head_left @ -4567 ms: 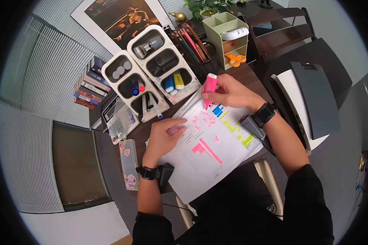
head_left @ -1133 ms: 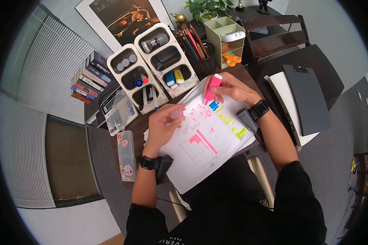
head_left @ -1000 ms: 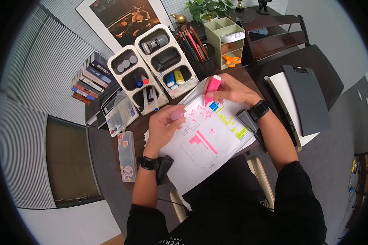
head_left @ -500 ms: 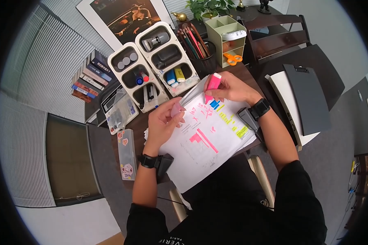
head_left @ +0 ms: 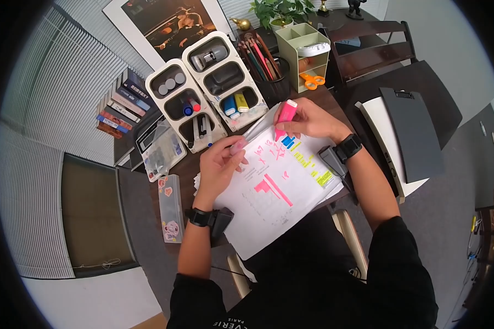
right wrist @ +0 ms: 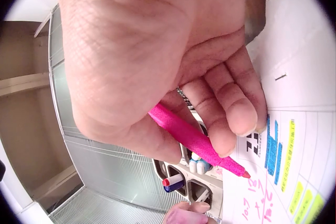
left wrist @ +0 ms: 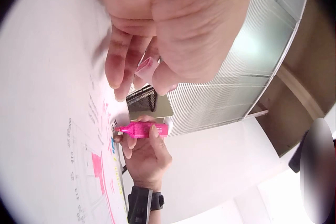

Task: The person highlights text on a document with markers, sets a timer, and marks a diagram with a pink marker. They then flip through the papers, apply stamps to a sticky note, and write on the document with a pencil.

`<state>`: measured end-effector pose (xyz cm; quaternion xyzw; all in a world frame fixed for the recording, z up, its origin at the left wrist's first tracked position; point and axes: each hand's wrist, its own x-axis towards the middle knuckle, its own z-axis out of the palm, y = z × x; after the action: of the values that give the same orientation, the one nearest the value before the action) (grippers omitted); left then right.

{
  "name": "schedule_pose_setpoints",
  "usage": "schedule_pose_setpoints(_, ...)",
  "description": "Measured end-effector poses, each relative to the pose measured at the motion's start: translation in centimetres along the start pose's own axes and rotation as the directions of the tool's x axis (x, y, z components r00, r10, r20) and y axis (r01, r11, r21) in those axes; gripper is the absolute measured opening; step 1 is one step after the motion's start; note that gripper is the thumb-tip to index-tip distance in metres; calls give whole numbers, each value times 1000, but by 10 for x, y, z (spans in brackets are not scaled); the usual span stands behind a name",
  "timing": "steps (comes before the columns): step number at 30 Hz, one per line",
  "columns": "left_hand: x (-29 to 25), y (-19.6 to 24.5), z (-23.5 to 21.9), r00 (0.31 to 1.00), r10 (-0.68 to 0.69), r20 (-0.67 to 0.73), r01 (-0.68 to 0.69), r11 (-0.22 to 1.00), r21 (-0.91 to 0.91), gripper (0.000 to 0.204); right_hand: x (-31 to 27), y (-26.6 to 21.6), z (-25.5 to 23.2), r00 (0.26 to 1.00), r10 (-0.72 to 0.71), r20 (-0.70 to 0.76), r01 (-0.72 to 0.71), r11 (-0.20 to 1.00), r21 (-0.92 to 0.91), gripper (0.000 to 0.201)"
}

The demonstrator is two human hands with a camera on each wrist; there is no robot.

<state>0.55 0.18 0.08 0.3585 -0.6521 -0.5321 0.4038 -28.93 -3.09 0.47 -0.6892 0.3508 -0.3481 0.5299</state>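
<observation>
My right hand (head_left: 315, 120) holds a pink highlighter (head_left: 286, 116) between thumb and fingers. Its uncapped tip points down at the top of a printed sheet (head_left: 252, 233), right by pink handwritten figures (right wrist: 257, 200). In the right wrist view, the other fingers curl beside the barrel. Over the sheet's left side, my left hand (head_left: 217, 170) pinches a pale pink cap (left wrist: 147, 68), its hollow end showing in the left wrist view. Pink blocks and a long pink bar (head_left: 278, 190) colour the printed drawing; yellow and blue strokes (head_left: 288, 142) mark text at the right.
Behind the sheet stand two cream organisers (head_left: 206, 90) with markers and pens. A mesh pencil cup (head_left: 274, 88) and a green holder with orange scissors (head_left: 312, 81) are at the back. A clear sticker-covered case (head_left: 171, 208) lies left; a dark clipboard (head_left: 411, 131) is at right.
My left hand has lifted from the sheet and turned the cap between its fingers. The right hand keeps the highlighter near the same figures, with small tilts. The head view has shifted slightly.
</observation>
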Motion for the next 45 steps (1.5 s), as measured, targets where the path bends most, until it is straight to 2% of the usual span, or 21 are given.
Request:
schedule_pose_setpoints(2, 0, -1, -1, 1000, 23, 5, -23, 1000, -6, 29, 2, -1, 1, 1000, -5, 1, 5, 1000, 5, 11)
schedule_pose_setpoints(4, 1, 1, 2, 993, 121, -11, -120, 992, 46, 28, 0, -2, 1, 1000, -20, -6, 20, 999, -29, 11)
schedule_pose_setpoints(14, 0, 1, 0, 996, 83, 14, -84, 994, 76, 29, 0, -5, 2, 1000, -6, 6, 6, 1000, 24, 10)
schedule_pose_setpoints(17, -1, 0, 2, 996, 90, -4, -89, 995, 54, 31, 0, 3, 0, 1000, -20, 9, 20, 999, -32, 10)
schedule_pose_setpoints(22, -1, 0, 1, 1000, 18, -20, -18, 1000, 23, 32, 0, -1, 0, 1000, -18, 8, 18, 1000, 25, 11)
schedule_pose_setpoints(26, -1, -2, 1, 999, 31, -10, -31, 999, 22, 29, -1, -3, 3, 999, -27, -27, 27, 1000, 12, 15)
schedule_pose_setpoints(32, 1, 2, 1, 999, 49, -6, -49, 998, 36, 28, 0, -1, 0, 999, -34, 0, 34, 999, 8, 10)
schedule_pose_setpoints(34, 1, 2, 2, 996, 91, 12, -92, 993, 72, 29, 0, -2, 0, 999, -41, 12, 41, 999, 36, 10)
schedule_pose_setpoints(37, -1, 4, 3, 997, 82, 3, -82, 995, 63, 28, 0, 1, 1, 1000, -25, -1, 25, 1000, -6, 10)
schedule_pose_setpoints(45, 1, 1, 1, 994, 95, 54, -99, 993, 58, 31, -2, -6, 2, 999, -47, -4, 47, 999, 24, 9)
